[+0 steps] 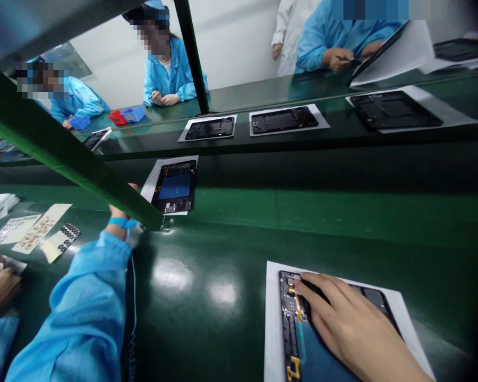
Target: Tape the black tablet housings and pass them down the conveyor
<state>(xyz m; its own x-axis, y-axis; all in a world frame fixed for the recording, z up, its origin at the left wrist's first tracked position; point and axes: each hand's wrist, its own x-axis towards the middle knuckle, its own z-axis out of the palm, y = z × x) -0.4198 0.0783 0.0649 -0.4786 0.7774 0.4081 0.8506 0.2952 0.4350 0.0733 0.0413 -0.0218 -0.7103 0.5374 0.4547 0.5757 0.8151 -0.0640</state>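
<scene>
My right hand lies over an opened tablet, fingers stretched out and their tips touching its upper left part, near a circuit board and orange flex cables. The tablet shows a large blue battery and lies on a white sheet. A dark patch shows between my fingers; I cannot tell what it is. My left hand, with a blue wrist strap, reaches forward beside a second opened tablet on white paper. A green post hides most of that hand, so its fingers are not visible.
A slanting green post crosses the left side. Sticker sheets lie on the left, near a co-worker's hands. Beyond, a raised green line carries several opened tablets on paper. People in blue coats sit behind it, near small bins.
</scene>
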